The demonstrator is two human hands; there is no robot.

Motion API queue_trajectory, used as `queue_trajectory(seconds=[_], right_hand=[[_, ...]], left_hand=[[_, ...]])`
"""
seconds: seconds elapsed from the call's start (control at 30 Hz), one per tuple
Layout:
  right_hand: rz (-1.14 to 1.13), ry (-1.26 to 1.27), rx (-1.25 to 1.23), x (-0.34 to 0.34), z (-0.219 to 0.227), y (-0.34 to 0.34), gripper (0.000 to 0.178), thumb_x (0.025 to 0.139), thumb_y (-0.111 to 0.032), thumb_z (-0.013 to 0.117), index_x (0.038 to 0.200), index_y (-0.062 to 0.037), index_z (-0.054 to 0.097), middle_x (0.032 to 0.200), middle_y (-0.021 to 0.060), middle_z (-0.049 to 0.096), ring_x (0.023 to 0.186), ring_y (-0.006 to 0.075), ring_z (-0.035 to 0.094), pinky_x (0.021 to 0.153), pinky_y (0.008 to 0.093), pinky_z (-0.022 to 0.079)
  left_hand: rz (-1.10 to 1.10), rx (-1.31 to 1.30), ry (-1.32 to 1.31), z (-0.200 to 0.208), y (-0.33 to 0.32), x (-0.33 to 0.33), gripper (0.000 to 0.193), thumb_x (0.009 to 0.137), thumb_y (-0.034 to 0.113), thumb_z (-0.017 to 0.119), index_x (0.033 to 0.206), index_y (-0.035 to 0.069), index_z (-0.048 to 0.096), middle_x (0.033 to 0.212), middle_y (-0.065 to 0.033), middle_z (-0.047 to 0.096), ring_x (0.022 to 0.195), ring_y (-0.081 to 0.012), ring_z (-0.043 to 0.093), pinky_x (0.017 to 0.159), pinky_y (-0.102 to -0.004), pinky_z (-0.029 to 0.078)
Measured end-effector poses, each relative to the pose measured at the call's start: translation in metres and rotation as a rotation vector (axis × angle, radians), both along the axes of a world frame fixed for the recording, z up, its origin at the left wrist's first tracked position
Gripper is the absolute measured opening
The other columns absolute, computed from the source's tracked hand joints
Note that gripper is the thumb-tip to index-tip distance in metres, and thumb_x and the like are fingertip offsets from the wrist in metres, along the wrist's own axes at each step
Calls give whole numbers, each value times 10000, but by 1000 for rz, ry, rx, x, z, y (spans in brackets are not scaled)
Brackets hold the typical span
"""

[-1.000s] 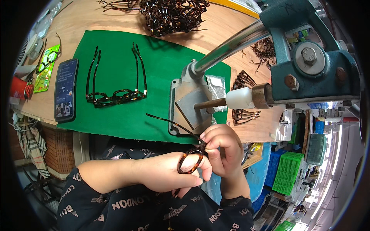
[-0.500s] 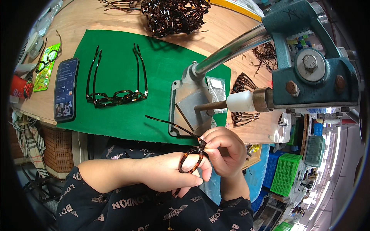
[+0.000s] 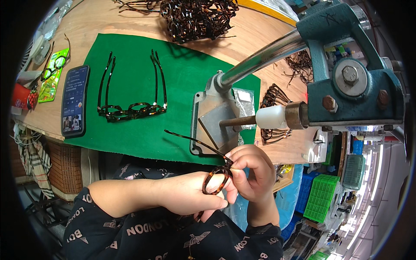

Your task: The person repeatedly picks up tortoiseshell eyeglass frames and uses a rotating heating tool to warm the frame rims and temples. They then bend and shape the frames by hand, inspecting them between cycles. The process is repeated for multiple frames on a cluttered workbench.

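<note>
A dark tortoiseshell eyeglass frame is held between my hands, just in front of the bench's near edge. My left hand is closed round its front, with one round rim showing over the fingers. At the hinge corner, my right hand pinches the frame with thumb and forefinger. One temple stretches out from there toward the upper left, over the green mat. The other rim is mostly hidden beneath my left hand. Two similar eyeglass frames lie on the mat, temples pointing away from me.
A hand press with a teal head stands right of the mat. Piled eyeglass frames sit at the back, with a row of more frames behind the press. At left lie a phone and a green packet. Green crates stand far right.
Almost nothing differs. The view has shifted very slightly, and both hands keep the same grip on the eyeglass frame.
</note>
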State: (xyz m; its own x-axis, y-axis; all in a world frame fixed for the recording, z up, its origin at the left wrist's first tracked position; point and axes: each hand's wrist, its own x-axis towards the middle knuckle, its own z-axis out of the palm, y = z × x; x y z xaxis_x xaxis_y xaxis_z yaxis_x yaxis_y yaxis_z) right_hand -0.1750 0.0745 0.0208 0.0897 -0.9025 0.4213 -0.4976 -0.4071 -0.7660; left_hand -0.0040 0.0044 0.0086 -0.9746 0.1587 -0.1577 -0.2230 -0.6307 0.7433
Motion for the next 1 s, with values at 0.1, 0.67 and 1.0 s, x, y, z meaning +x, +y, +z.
queue_trajectory(seconds=[0.1, 0.67, 1.0], right_hand=[[-7, -22, -3, 1, -1, 1, 115, 721, 35, 619, 808, 8, 549, 761, 116, 578, 731, 272, 597, 646, 344, 489], [-52, -221, 102, 5, -4, 5, 82, 801, -41, 584, 801, -11, 508, 722, 111, 548, 671, 213, 541, 655, 334, 471], [81, -536, 347, -5, 1, 5, 126, 758, 88, 580, 855, 15, 547, 844, 101, 577, 808, 194, 574, 718, 279, 457]], left_hand=[[-4, -4, 4, 0, 0, 0, 175, 860, 128, 485, 1001, 27, 466, 590, -36, 566, 514, -85, 518, 476, -212, 406], [-43, 14, 45, 0, 0, 0, 185, 859, 115, 480, 1022, 31, 454, 591, -23, 568, 528, -77, 513, 482, -205, 393], [-34, -31, 72, 0, 1, 0, 175, 860, 141, 470, 1014, 57, 460, 578, -32, 544, 510, -93, 518, 477, -230, 430]])
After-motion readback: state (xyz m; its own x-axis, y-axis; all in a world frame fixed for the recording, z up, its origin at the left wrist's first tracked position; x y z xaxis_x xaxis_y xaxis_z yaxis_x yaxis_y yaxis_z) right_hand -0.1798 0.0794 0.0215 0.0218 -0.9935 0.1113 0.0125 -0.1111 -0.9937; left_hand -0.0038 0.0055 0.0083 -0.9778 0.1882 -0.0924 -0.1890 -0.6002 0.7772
